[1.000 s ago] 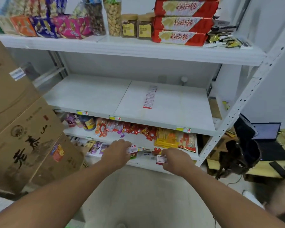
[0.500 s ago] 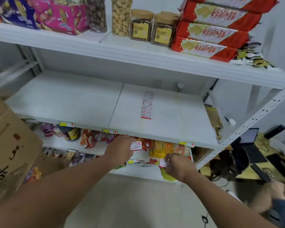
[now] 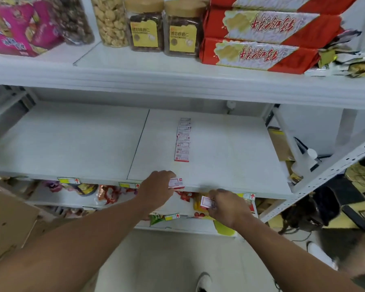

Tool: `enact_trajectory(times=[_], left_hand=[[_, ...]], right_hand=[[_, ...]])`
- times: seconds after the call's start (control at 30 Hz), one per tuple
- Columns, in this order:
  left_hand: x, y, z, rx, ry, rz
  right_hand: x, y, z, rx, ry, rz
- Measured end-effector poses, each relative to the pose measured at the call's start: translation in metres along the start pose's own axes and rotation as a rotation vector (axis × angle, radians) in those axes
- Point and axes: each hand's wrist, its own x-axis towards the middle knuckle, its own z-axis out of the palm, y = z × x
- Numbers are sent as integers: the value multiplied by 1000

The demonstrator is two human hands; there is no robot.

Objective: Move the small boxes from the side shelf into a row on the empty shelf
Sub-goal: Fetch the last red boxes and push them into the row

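A row of several small white-and-red boxes (image 3: 182, 140) runs front to back on the white middle shelf (image 3: 76, 142), right of its centre seam. My left hand (image 3: 156, 189) holds one small box (image 3: 176, 183) at the shelf's front edge, just below that row. My right hand (image 3: 226, 206) grips another small box (image 3: 207, 202) slightly lower, in front of the shelf lip. Both boxes show a red frame round a white label.
The upper shelf carries jars (image 3: 144, 24), red packets (image 3: 261, 53) and pink bags (image 3: 13, 28). Snack packets (image 3: 108, 193) fill the shelf below. A cardboard carton (image 3: 6, 222) stands at left. Another person's head (image 3: 356, 247) is at lower right beside a cluttered yellow table.
Both hands have risen from the lower shelf toward the middle shelf's front edge, each still holding its box. The view has moved closer and tilted up.
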Motion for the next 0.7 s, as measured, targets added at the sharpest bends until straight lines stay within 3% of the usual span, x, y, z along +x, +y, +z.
enact_trajectory(times=[0.23,0.43,0.7], left_hand=[[62,9,17,59,-17,-53],[105,-7,38,-56,-24,-102],[124,-29,70,-168,34,36]], right_hand=[[58,27,3,53,-42,-105],[81,33,11,120,-58,-91],[90,25,30,111,-5,-16]])
